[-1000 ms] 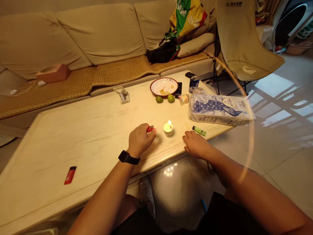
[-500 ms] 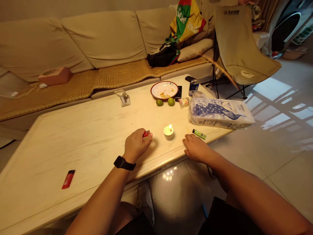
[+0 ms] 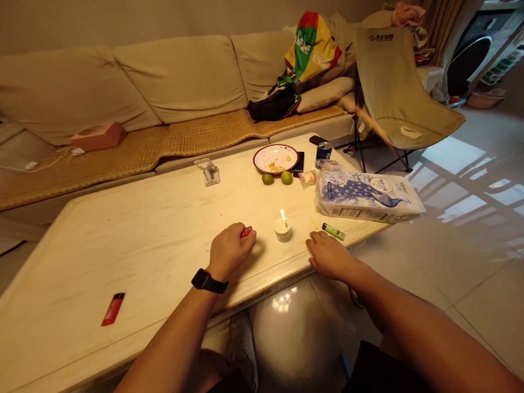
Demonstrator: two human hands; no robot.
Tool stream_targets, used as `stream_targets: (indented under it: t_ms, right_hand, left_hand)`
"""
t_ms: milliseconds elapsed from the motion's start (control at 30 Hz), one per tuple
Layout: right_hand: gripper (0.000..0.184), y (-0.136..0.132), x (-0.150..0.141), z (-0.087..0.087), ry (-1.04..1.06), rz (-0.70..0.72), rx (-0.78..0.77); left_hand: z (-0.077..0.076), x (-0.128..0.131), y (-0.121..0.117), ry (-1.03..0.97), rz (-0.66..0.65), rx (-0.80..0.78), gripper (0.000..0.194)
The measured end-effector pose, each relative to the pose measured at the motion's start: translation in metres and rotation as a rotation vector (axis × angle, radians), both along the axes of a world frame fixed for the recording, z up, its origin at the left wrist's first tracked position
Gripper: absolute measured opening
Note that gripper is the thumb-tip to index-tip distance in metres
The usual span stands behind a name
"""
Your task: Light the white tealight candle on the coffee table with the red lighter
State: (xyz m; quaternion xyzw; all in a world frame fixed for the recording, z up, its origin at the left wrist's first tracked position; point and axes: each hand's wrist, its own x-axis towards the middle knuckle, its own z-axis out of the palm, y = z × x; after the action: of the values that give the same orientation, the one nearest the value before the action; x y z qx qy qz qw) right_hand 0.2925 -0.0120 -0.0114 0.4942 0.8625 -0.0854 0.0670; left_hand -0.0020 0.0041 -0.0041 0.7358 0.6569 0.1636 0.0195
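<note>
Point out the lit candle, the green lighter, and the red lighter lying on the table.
Lit candle (image 3: 282,231), head view, on its white side.
Green lighter (image 3: 333,231), head view, on its body.
Red lighter (image 3: 113,309), head view, on its middle.

Black wristwatch (image 3: 207,280); dark shorts (image 3: 387,371)

At lower centre, a red lighter (image 3: 246,233) shows beside a white candle (image 3: 282,231) with a yellow flame. Right of it lies a bright green lighter (image 3: 333,231), and at lower left a red-and-black lighter (image 3: 113,309). At right, a tissue pack (image 3: 368,196) bears a blue-and-white peacock pattern. Above, a white plate (image 3: 275,159) has a red rim, and a bag (image 3: 311,49) shows green, yellow and red.
</note>
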Motion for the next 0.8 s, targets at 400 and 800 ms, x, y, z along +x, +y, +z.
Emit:
stream_targets:
  t_ms: [400,800]
  right_hand:
    - [0.034,0.001,-0.001,0.000,-0.027,0.005,-0.016]
    - [0.033,0.001,0.001,0.000,-0.014,0.009,-0.017]
  left_hand:
    - [0.006,0.016,0.004,-0.009,-0.024,0.016,0.032]
    - [0.013,0.052,0.016,0.018,-0.086,0.019,0.028]
